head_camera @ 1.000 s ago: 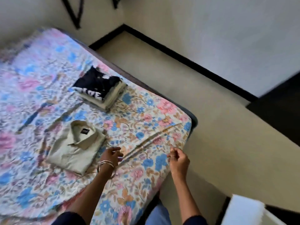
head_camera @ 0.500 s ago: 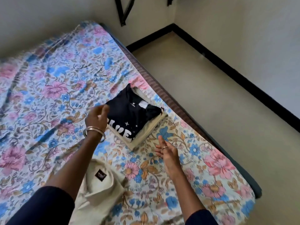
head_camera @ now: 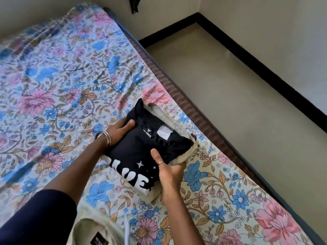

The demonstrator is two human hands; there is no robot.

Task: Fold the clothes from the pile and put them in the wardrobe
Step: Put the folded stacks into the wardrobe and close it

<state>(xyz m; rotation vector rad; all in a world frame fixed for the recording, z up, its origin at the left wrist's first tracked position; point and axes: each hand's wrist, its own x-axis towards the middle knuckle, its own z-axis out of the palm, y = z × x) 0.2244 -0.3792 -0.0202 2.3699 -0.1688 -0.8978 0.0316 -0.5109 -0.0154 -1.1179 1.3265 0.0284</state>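
Observation:
A small stack of folded clothes lies on the floral bed [head_camera: 58, 89]: a black T-shirt with white lettering [head_camera: 141, 149] on top of a cream garment [head_camera: 178, 124]. My left hand [head_camera: 118, 129] grips the stack's left edge, thumb on the black shirt. My right hand [head_camera: 168, 171] grips the stack's near right side, thumb on top and fingers under the cream layer. A folded beige collared shirt [head_camera: 92, 230] with a black neck label lies at the bottom edge, partly hidden by my left sleeve.
The bed's brown mattress edge [head_camera: 185, 106] runs diagonally beside a beige floor [head_camera: 238, 96]. A black skirting board [head_camera: 265, 71] lines the pale walls. The wardrobe is not in view.
Both hands have moved from the near bed edge up to the stack. They now hold it on either side. The camera has come closer over the stack.

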